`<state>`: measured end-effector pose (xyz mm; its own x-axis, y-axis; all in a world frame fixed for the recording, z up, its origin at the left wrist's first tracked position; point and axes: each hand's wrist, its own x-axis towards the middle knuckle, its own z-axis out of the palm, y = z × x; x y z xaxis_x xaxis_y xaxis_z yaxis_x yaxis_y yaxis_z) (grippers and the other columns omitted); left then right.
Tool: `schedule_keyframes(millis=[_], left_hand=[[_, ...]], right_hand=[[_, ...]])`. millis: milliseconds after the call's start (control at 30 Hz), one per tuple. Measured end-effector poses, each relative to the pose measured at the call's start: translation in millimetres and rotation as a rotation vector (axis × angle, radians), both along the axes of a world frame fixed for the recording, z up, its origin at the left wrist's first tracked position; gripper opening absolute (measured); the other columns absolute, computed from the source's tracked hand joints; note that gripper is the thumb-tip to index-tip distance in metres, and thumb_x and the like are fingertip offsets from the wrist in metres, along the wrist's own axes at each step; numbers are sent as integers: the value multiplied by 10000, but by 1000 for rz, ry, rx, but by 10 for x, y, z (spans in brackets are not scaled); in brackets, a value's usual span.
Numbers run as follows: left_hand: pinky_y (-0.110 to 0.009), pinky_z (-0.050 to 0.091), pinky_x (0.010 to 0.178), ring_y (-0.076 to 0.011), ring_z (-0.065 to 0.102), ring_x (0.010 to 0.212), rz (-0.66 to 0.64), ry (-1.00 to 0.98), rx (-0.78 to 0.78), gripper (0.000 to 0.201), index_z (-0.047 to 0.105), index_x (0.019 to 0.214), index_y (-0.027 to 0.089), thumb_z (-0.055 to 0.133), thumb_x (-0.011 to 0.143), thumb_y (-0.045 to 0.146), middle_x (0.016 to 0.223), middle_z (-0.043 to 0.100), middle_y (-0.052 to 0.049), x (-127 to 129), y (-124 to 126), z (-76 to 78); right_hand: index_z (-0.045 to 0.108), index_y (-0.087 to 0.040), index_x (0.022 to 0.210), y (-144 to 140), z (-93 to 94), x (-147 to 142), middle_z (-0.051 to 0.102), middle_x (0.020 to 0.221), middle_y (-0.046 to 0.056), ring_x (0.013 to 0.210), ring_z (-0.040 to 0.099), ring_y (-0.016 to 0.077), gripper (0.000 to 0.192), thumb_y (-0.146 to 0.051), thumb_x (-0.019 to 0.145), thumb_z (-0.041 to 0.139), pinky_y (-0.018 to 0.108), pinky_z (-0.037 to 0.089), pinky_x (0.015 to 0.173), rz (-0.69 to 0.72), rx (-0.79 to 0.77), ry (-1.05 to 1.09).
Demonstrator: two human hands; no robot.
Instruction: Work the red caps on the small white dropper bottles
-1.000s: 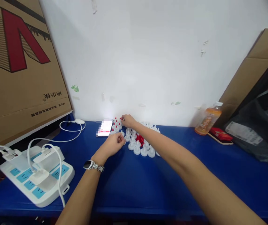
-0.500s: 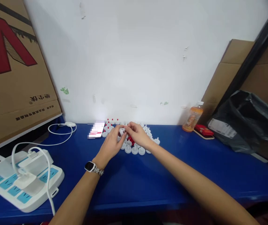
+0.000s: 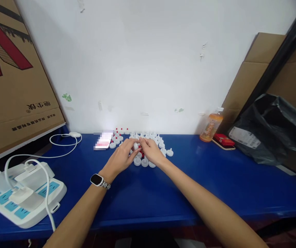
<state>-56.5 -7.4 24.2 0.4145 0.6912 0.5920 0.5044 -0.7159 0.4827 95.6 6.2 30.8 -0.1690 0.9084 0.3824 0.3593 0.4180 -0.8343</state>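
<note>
My left hand, with a watch on its wrist, pinches a white nozzle cap just above the table. Fingers of my right hand are pressed together against the same cap; whatever they hold is too small to make out. Below the hands lie small red tips, partly covered. Around them stand several loose white nozzle caps, spouts up. Left of my hands, several white caps with red tips form a group.
A phone lies left of the caps. Nearer on the left sits a white power strip with plugs and cables. To the right are an orange drink bottle, a red box and a black plastic bag. Cardboard boxes flank the blue table.
The camera view has shifted slightly. Both hands stay together over the caps, and the right fingers have moved a little against the held cap.
</note>
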Motion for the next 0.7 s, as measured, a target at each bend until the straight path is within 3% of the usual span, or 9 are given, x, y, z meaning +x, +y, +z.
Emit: schedule_keyframes(millis=[100, 200, 267, 433, 500, 600, 700], left_hand=[[-238, 394, 580, -112, 436, 597, -86, -448, -254, 303, 534, 1001, 206, 514, 935, 501, 706, 471, 27, -12, 76, -23], [-210, 331, 510, -81, 326, 513, -147, -860, -366, 410, 476, 849, 200, 457, 923, 602, 615, 329, 66, -140, 210, -42], [-203, 326, 506, -75, 343, 523, -104, -807, -369, 379, 498, 853, 196, 579, 872, 565, 630, 357, 66, -219, 268, -71], [-236, 404, 575, -98, 459, 599, 45, -298, -311, 363, 596, 1142, 235, 615, 872, 477, 811, 552, 18, -209, 216, -146], [-256, 428, 609, -108, 485, 608, 94, -215, -275, 374, 613, 1162, 241, 607, 874, 479, 847, 588, 6, -193, 179, -137], [-273, 439, 640, -126, 513, 630, 157, -160, -228, 427, 601, 1202, 242, 635, 852, 485, 826, 606, 7, -209, 164, -100], [-280, 446, 670, -143, 545, 682, 159, -174, -194, 419, 578, 1165, 219, 659, 836, 465, 823, 630, 4, -220, 175, -91]], right_hand=[[394, -209, 639, -12, 82, 111, 403, 562, -42, 558, 404, 123, 433, -456, 986, 316, 265, 281, 560, -88, 112, -34], [366, -215, 660, 27, 157, 293, 404, 573, -41, 566, 408, 124, 417, -437, 1005, 292, 262, 285, 571, -176, 216, -106], [396, -211, 668, 92, 146, 379, 437, 587, -35, 582, 431, 126, 388, -389, 1004, 323, 259, 294, 590, -144, 251, -250], [599, -193, 762, 299, -30, 381, 582, 644, -13, 642, 515, 140, 168, -290, 890, 552, 261, 318, 644, -39, 180, -589], [651, -194, 913, 341, -46, 367, 600, 644, -16, 630, 534, 142, 148, -314, 886, 568, 259, 338, 638, -21, 108, -559], [646, -184, 1040, 329, 29, 340, 623, 672, -11, 613, 548, 139, 274, -394, 931, 507, 257, 377, 618, 9, 54, -375], [640, -180, 1070, 271, 121, 239, 650, 717, -4, 647, 571, 140, 333, -454, 904, 552, 255, 424, 625, 173, 57, -185]])
